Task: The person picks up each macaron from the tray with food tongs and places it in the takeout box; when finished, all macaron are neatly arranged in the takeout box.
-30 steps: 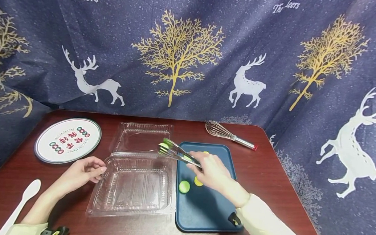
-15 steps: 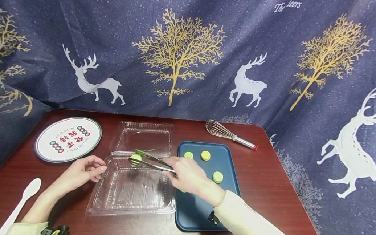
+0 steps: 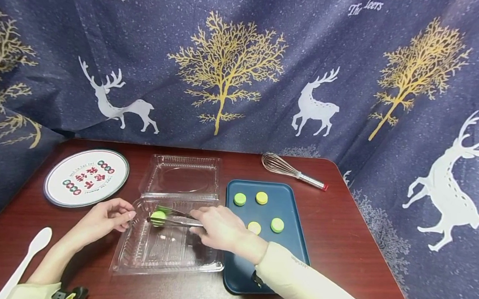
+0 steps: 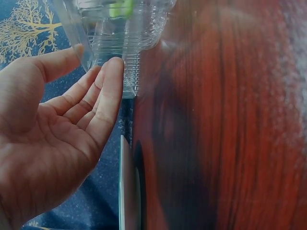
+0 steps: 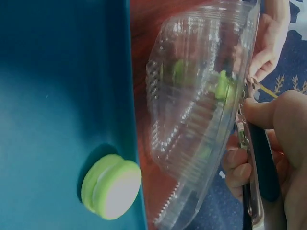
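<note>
My right hand [image 3: 221, 229] grips metal tongs [image 3: 180, 223] over the clear plastic container [image 3: 170, 251], whose lid [image 3: 185, 176] lies folded back. Between the tong tips is a green macaron [image 3: 158, 218], inside the container near its left back corner. In the right wrist view, fingers and thumb close round the tongs [image 5: 254, 158]. My left hand [image 3: 109, 217] pinches the container's left rim between thumb and fingers, as the left wrist view also shows. Several green and yellow macarons [image 3: 277, 225] lie on the blue tray [image 3: 251, 273]; my right forearm covers part of it.
A white plate [image 3: 87, 178] with red lettering lies at the back left. A white spoon [image 3: 27, 255] is at the front left, beside my left forearm. Behind the tray lies a whisk [image 3: 294, 171]. A dark blue cloth [image 3: 241, 122] hangs behind the table [image 3: 341, 249].
My right hand has moved left from over the tray, carrying the macaron in the tongs over the container and down into it. The left hand stays at the rim.
</note>
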`<state>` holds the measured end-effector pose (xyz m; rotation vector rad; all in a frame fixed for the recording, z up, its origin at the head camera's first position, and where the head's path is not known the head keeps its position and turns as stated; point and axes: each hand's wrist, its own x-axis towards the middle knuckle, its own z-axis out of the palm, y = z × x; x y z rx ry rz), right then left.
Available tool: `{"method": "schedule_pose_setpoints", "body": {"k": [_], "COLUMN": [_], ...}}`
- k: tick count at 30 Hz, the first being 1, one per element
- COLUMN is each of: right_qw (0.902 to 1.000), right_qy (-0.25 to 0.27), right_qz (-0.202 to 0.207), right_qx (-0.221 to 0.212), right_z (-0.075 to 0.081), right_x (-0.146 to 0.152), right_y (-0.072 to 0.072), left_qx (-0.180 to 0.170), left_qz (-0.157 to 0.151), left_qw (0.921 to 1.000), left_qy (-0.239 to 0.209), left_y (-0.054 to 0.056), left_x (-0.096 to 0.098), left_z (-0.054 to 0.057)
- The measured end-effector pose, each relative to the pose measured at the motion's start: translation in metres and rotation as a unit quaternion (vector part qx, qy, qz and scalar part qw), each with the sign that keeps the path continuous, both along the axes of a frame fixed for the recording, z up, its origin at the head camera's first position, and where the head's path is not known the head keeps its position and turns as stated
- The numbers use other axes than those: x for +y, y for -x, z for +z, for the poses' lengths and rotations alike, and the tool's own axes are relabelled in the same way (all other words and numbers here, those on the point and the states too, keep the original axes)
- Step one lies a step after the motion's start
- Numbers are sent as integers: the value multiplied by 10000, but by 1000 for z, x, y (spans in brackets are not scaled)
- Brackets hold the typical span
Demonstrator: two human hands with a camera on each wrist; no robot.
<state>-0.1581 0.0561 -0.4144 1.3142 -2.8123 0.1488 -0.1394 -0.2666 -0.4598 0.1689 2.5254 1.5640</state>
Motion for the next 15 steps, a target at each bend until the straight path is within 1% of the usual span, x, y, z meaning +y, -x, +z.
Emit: {"method": "schedule_pose_setpoints", "body": {"k": [5, 15], "right_qw": [9998, 9997], "right_qy": [-78, -212], "right_qz": [49, 10], "right_qx": [159, 103], "right_z": [-4, -8], "right_x": [-8, -14], "right_y": [0, 0], "left_qx": [24, 65], "left_qz": [33, 22], "left_qw": [10000, 9999], "left_qy": [-9, 77], "left_y": [-1, 1], "left_x": [0, 0], "left_z": [2, 1]}}
